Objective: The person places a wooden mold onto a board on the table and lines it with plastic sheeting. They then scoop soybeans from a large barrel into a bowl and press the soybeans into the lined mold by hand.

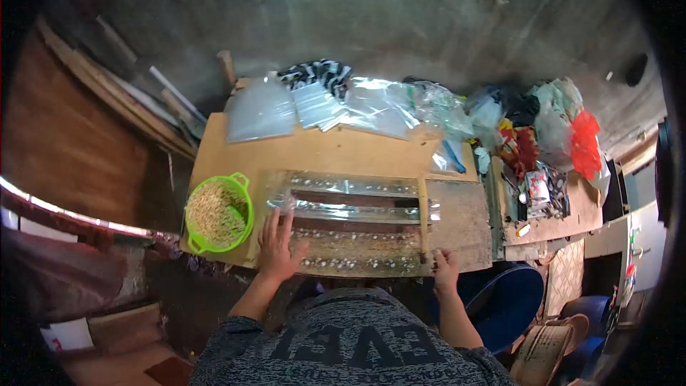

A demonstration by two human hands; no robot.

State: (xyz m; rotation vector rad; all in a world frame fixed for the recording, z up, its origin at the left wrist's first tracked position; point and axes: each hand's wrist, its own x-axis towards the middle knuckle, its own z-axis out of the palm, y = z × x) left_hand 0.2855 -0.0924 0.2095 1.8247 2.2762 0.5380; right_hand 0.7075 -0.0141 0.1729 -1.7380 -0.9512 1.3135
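Note:
My left hand (279, 249), fingers spread, rests at the left end of a wooden board (461, 221). Its fingertips touch or nearly touch the end of a clear plastic strip (350, 211) stretched lengthwise over the board's dark slot. Another clear strip (343, 186) lies farther back. My right hand (444, 270) is closed at the board's front edge, beside the near end of a thin wooden stick (423, 214) lying across the strips. What its fingers hold, if anything, is hidden. Pale specks are scattered along the board.
A green basket (243, 234) of pale grains or nuts, with a green scoop, stands at left. Stacks of clear plastic bags (261, 111) lie at the back. Several bundled bags (557, 104) and a cluttered side table (582, 211) are at right. A blue chair (511, 300) stands near my right arm.

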